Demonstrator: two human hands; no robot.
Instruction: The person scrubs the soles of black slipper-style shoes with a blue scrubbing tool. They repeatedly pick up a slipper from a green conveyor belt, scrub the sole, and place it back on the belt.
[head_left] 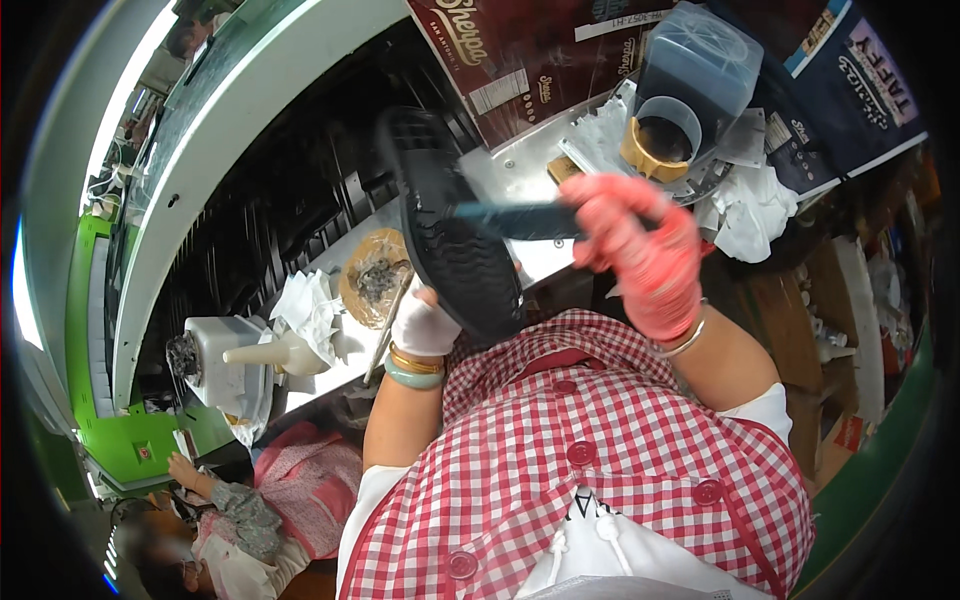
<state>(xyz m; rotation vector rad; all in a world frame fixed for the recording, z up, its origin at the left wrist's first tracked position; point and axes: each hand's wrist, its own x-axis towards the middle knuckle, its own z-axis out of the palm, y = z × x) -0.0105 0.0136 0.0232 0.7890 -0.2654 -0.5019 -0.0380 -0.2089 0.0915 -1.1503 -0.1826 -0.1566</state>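
My right hand (640, 255), pink-gloved, clenched the dark teal tool handle (515, 218); my white-gloved left hand (425, 322) gripped the black ribbed rubber shoe sole (450, 225) from below, tilted upright above the steel workbench (520, 165).

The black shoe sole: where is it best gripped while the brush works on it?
Probably at its lower end, from underneath, as the left hand does. The black shoe sole is long and stands tilted, tread facing the right hand, whose brush reaches across its middle, so a low grip stays clear.
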